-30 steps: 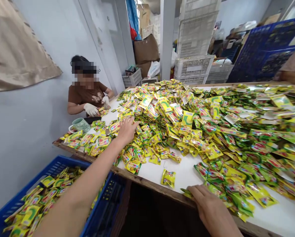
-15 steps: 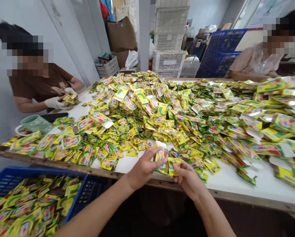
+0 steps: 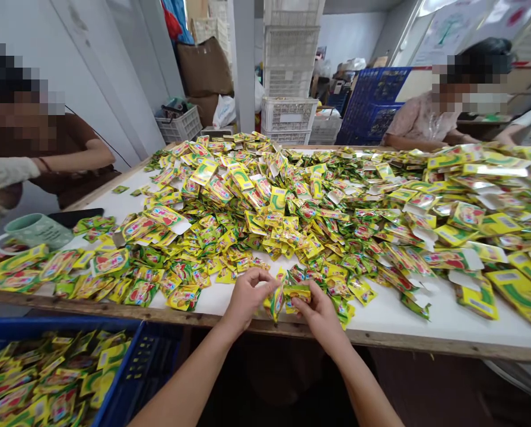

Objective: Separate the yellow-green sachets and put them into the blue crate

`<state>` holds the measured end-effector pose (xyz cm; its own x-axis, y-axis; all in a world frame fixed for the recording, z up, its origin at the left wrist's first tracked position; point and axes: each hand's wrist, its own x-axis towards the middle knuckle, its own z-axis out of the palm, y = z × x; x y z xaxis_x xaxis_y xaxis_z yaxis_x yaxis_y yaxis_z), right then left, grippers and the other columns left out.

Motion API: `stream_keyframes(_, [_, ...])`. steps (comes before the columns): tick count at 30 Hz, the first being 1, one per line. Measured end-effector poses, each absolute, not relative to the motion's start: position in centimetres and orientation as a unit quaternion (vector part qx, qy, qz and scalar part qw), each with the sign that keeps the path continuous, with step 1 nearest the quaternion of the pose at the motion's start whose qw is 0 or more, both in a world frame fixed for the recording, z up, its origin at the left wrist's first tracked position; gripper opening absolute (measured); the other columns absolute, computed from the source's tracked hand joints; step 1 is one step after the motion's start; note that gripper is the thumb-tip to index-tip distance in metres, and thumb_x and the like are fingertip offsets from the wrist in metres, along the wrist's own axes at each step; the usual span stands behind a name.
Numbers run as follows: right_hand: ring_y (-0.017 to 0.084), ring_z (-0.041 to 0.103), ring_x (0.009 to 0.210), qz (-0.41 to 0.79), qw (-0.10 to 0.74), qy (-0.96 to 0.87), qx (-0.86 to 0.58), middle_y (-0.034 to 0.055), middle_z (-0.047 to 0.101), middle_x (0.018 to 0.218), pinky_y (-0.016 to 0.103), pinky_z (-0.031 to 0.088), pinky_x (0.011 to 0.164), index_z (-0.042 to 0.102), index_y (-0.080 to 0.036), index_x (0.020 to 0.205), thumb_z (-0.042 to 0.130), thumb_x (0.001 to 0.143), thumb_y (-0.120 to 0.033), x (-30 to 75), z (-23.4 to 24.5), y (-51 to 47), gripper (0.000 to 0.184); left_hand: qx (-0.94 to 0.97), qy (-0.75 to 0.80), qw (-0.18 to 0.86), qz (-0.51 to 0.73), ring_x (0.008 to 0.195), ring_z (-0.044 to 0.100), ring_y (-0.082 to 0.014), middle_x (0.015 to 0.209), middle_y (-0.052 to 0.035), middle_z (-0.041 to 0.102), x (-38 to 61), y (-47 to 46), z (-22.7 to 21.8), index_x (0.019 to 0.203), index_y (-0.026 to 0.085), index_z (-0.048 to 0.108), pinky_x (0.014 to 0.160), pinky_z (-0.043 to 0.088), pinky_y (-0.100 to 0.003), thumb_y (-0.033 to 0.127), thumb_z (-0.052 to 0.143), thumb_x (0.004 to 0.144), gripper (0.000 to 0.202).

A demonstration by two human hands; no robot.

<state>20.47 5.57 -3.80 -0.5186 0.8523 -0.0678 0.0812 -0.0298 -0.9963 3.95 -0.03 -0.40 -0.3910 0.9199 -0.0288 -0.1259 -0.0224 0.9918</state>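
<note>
Over the table's front edge, my left hand (image 3: pixel 247 299) pinches a small yellow-and-green carton (image 3: pixel 274 301) by its top, between thumb and fingers. The carton is tilted and shows a narrow face. Right beside it, my right hand (image 3: pixel 322 314) grips a small yellow packet (image 3: pixel 297 293), thumb on its near face. The packet's left end is close to the carton; whether they touch I cannot tell. Behind my hands lies a large heap of similar cartons and packets (image 3: pixel 229 237) on the white tabletop (image 3: pixel 381 320).
A blue crate (image 3: pixel 132 356) of filled cartons stands at lower left. On the table's left are a green mug (image 3: pixel 38 231) and a dark flat object (image 3: pixel 85 216). A gloved co-worker (image 3: pixel 78 148) works at left, another person (image 3: pixel 425 118) at far right. White crates (image 3: pixel 289 112) are stacked behind.
The view has shifted right. My left hand has turned the carton from its broad printed face to a narrow side. The co-worker's gloved hands at left have moved away from the table.
</note>
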Motion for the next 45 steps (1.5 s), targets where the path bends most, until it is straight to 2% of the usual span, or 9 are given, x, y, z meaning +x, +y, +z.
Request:
stream_keyframes(4, [0.013,0.049,0.063,0.603,0.311,-0.632,-0.374,-0.0008,0.052,0.075,0.024,0.049,0.051,0.049,-0.019,0.096,0.065,0.077,-0.044,20.9,-3.4,5.9,0.035,0.321,0.586,0.511,0.541,0.076,0.060,-0.0134,0.086,-0.0037,0.061,3.6,1.1,-0.4,0.115,0.012,0.053,0.072,0.047,-0.026,0.021,0.079,0.059,0.062])
stream_keyframes(7, [0.013,0.050,0.061,0.575,0.388,-0.604,-0.393,-0.0002,0.055,0.077,0.024,0.047,0.050,0.050,-0.019,0.099,0.066,0.076,-0.044,21.0,-1.7,6.7,0.038,0.340,0.566,0.540,0.522,0.071,0.059,-0.0120,0.078,-0.0022,0.063,3.3,1.5,0.2,0.117,0.009,0.055,0.071,0.046,-0.024,0.015,0.072,0.061,0.059])
stream_keyframes(11, [0.017,0.058,0.078,0.475,0.515,-0.597,-0.391,0.0040,0.062,0.088,0.027,0.049,0.068,0.055,-0.017,0.100,0.065,0.079,-0.039,20.4,0.8,8.0,0.031,0.378,0.516,0.492,0.590,0.094,0.062,-0.0182,0.100,-0.0069,0.068,3.9,1.3,-0.2,0.110,0.014,0.062,0.085,0.047,-0.029,0.019,0.069,0.067,0.044])
stream_keyframes(18, [0.021,0.057,0.089,0.246,0.346,-0.834,-0.353,0.0085,0.063,0.094,0.032,0.043,0.078,0.060,-0.016,0.098,0.051,0.083,-0.014,19.7,1.6,7.5,0.018,0.376,0.551,0.421,0.615,0.096,0.060,-0.0201,0.101,-0.0077,0.067,5.6,-1.0,-2.8,0.105,0.016,0.061,0.087,0.047,-0.031,0.023,0.061,0.077,0.029])
stream_keyframes(24, [0.018,0.053,0.081,0.176,0.139,-0.922,-0.316,0.0045,0.056,0.082,0.026,0.035,0.066,0.061,-0.018,0.084,0.049,0.076,0.000,19.1,5.0,6.2,0.023,0.413,0.531,0.453,0.585,0.094,0.058,-0.0191,0.100,-0.0048,0.065,5.5,-2.1,-1.7,0.105,0.018,0.060,0.083,0.045,-0.027,0.027,0.067,0.075,0.032])
stream_keyframes(30, [0.015,0.050,0.075,0.212,0.275,-0.893,-0.286,0.0036,0.055,0.083,0.026,0.038,0.067,0.062,-0.017,0.084,0.061,0.082,-0.012,18.4,4.6,6.3,0.006,0.400,0.485,0.508,0.589,0.091,0.059,-0.0192,0.098,-0.0059,0.065,4.6,-2.5,-1.6,0.102,0.016,0.062,0.084,0.045,-0.028,0.030,0.066,0.078,0.028])
stream_keyframes(35, [0.026,0.042,0.108,0.144,0.240,-0.935,-0.216,0.0081,0.054,0.106,0.040,0.038,0.090,0.071,-0.024,0.086,0.060,0.087,-0.031,18.8,4.1,5.4,0.013,0.410,0.475,0.489,0.606,0.101,0.056,-0.0198,0.104,-0.0054,0.063,4.2,-2.8,-1.4,0.107,0.018,0.061,0.091,0.042,-0.029,0.027,0.066,0.079,0.030])
stream_keyframes(39, [0.026,0.039,0.110,0.160,0.282,-0.909,-0.261,0.0082,0.049,0.113,0.042,0.038,0.093,0.069,-0.028,0.102,0.058,0.088,-0.031,19.2,3.3,4.5,0.018,0.411,0.474,0.497,0.600,0.101,0.056,-0.0206,0.102,-0.0055,0.063,4.1,-2.9,-1.3,0.107,0.018,0.062,0.091,0.042,-0.030,0.026,0.065,0.079,0.029])
stream_keyframes(45, [0.029,0.035,0.120,0.249,0.345,-0.862,-0.277,0.0074,0.049,0.117,0.047,0.033,0.100,0.071,-0.025,0.081,0.062,0.084,-0.027,18.8,1.8,3.8,0.009,0.431,0.518,0.457,0.581,0.091,0.057,-0.0176,0.091,-0.0019,0.064,4.3,-3.4,-1.6,0.098,0.018,0.064,0.083,0.043,-0.025,0.028,0.067,0.078,0.022])
